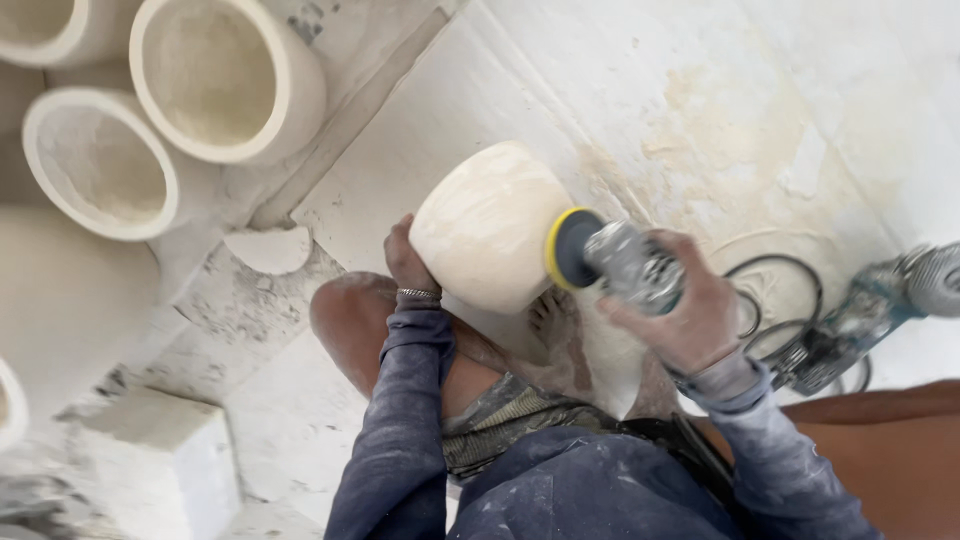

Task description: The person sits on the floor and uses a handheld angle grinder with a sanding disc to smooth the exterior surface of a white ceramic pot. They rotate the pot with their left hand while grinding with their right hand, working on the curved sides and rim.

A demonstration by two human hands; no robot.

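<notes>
Dusty blue sleeves lead up to a rounded, cream stone vessel (488, 225), smooth and matte, propped above the person's bare knee. Left hand (406, 258) cups the vessel's near left side, fingers hidden behind it. Right hand (686, 310) is wrapped around a grey angle grinder (628, 265) whose yellow-rimmed disc presses the vessel's right flank. Beyond the vessel, at upper left, lie hollow, thick-walled stone cylinders (225, 75).
</notes>
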